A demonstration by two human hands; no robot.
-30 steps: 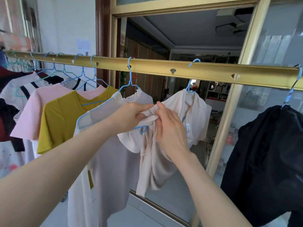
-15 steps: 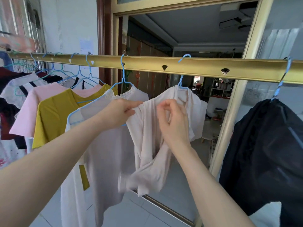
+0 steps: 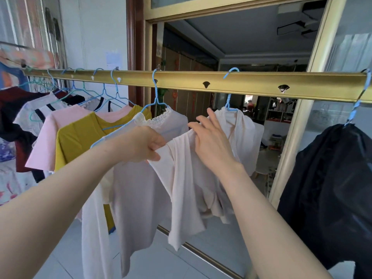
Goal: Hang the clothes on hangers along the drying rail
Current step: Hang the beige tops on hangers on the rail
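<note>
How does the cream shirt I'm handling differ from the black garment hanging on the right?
The cream shirt is pale; the black garment is dark. The cream shirt is being handled: the left hand grips its sleeve and the right hand rests on it, while the black garment hangs untouched. The cream shirt's sleeve is pulled sideways; the black garment drapes straight down. Both hang from the gold rail.

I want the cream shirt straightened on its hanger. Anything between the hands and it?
Nothing visible. The left hand grips the cream shirt, the right hand rests on it, and it hangs from a blue hanger on the rail.
</note>
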